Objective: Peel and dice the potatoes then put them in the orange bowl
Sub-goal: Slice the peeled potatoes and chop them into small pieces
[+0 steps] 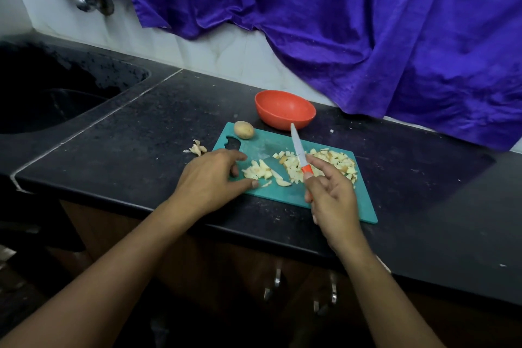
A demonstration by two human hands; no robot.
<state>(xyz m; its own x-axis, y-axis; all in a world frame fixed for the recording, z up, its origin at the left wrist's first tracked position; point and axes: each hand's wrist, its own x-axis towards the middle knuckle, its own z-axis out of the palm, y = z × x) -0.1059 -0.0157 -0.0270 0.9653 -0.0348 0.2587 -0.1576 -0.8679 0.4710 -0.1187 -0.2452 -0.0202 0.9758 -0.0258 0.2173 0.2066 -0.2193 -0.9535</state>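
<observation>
- Potato slices [261, 172] lie on the board [262, 147], just right of the spread left hand [214, 178].
- Right hand [334, 200] grips the knife [298, 151] over the diced pile [339, 161].

The knife [300, 154] handle in my fingers [317, 164] looks smooth orange plastic. Under them I see a matt teal plastic board [262, 145]; beyond, a smooth plastic bowl [279, 121], speckled polished stone tabletop [141, 135], crumpled purple cloth [367, 37].
</observation>
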